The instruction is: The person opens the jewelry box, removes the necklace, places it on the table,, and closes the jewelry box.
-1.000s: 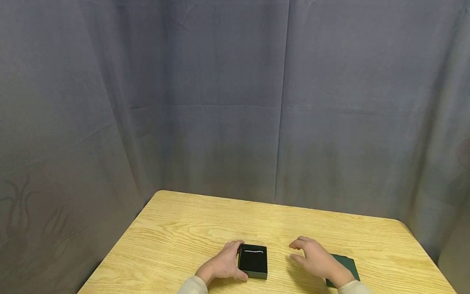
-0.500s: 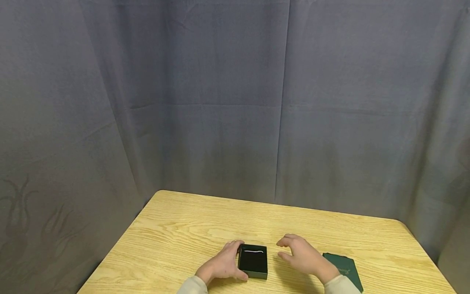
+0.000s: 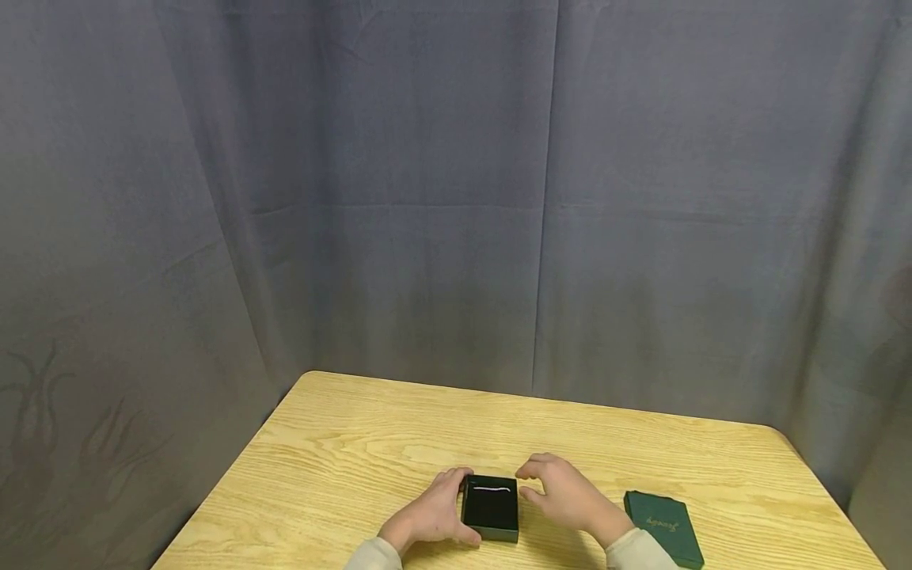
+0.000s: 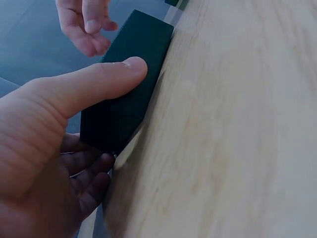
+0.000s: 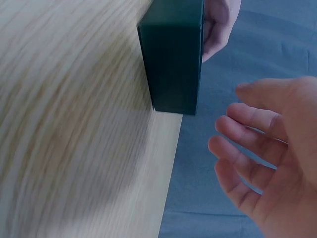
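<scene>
A small dark green box base (image 3: 492,511) lies on the table, its black insert facing up with a thin silvery chain-like strip (image 3: 492,488) across the far part. My left hand (image 3: 432,509) grips the box from its left side, thumb on the near wall and fingers round the far corner. In the left wrist view the thumb presses the green wall (image 4: 133,99). My right hand (image 3: 566,492) hovers just right of the box, fingers loosely bent and holding nothing; the right wrist view shows a gap between its fingertips and the box (image 5: 173,69).
A green box lid (image 3: 664,529) with gold lettering lies on the table right of my right hand. The wood-grain table (image 3: 399,419) has rounded far corners. Grey curtains (image 3: 427,198) hang behind it and along both sides.
My right hand has moved left from over the lid to beside the box, uncovering the lid. The left hand and the box have stayed in place.
</scene>
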`<action>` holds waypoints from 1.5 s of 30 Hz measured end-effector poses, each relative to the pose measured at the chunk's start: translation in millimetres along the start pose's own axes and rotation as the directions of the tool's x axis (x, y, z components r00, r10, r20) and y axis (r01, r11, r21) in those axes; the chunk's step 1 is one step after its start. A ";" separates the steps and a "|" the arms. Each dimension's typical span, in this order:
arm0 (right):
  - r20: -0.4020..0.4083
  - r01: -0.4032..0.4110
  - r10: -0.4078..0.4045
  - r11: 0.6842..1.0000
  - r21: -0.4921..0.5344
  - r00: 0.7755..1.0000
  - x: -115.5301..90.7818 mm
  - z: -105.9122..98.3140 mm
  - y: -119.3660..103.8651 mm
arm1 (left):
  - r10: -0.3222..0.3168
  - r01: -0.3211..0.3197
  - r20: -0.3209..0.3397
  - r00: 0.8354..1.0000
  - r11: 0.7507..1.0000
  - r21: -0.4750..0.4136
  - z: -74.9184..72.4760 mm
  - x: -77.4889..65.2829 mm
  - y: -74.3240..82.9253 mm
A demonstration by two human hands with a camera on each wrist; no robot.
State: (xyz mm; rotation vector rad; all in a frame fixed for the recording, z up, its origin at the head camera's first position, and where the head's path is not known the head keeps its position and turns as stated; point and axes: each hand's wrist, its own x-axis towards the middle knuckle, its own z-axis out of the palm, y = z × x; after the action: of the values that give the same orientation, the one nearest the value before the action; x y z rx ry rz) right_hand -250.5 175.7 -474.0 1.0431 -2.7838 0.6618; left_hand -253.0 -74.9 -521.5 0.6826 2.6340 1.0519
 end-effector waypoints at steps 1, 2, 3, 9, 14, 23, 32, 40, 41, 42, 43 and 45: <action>0.001 0.000 0.000 1.000 -0.002 1.000 0.9 1.0 -1.0 | -0.003 0.003 0.001 1.000 1.000 -0.005 0.3 0.1 -0.3; 0.001 0.001 -0.001 1.000 -0.006 1.000 2.1 2.2 -1.8 | -0.002 0.002 0.000 1.000 1.000 -0.013 0.6 0.2 -0.9; 0.000 0.001 -0.001 1.000 -0.009 1.000 3.2 3.6 -2.4 | 0.000 0.000 -0.002 1.000 1.000 -0.017 0.8 0.0 -1.2; 0.009 0.014 -0.014 1.000 -0.008 1.000 8.3 9.5 -4.6 | 0.019 -0.019 -0.009 1.000 0.998 -0.053 2.0 -1.8 -1.5; -0.007 0.056 -0.056 0.998 -0.028 0.998 11.1 13.8 -6.1 | 0.025 -0.025 -0.011 1.000 0.998 -0.051 1.7 -2.0 -2.1; -0.034 0.097 -0.104 0.984 -0.152 0.994 18.0 23.7 -11.3 | 0.010 -0.010 0.004 1.000 0.997 -0.074 -0.2 -1.4 -5.5; -0.042 0.060 -0.076 0.955 -0.289 0.996 19.7 32.2 -17.7 | -0.005 0.006 0.016 1.000 0.997 -0.076 -2.5 -1.5 -4.5; -0.054 0.048 -0.075 0.921 -0.386 0.996 20.9 38.7 -20.4 | -0.013 0.013 0.008 1.000 0.999 -0.053 -2.2 -0.3 -0.3; -0.059 0.046 -0.075 0.918 -0.393 0.995 21.0 39.1 -20.9 | -0.013 0.013 0.007 1.000 0.999 -0.049 -1.9 0.2 -0.2; -0.063 0.042 -0.074 0.916 -0.400 0.995 21.2 39.6 -21.2 | -0.013 0.013 0.006 1.000 0.999 -0.047 -1.4 0.7 -0.1; -0.069 0.037 -0.070 0.915 -0.403 0.995 21.5 40.0 -21.6 | -0.014 0.014 0.006 1.000 0.999 -0.044 -1.0 1.1 -0.1; -0.076 0.025 -0.061 0.913 -0.407 0.995 22.1 40.9 -22.1 | -0.017 0.017 0.005 1.000 0.999 -0.036 -0.2 1.9 -0.3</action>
State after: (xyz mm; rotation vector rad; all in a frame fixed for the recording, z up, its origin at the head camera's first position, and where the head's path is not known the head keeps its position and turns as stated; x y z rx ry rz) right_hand -250.6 129.9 -497.7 0.9565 -2.6462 0.1047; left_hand -254.9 -74.3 -521.6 0.6530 2.6054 1.0889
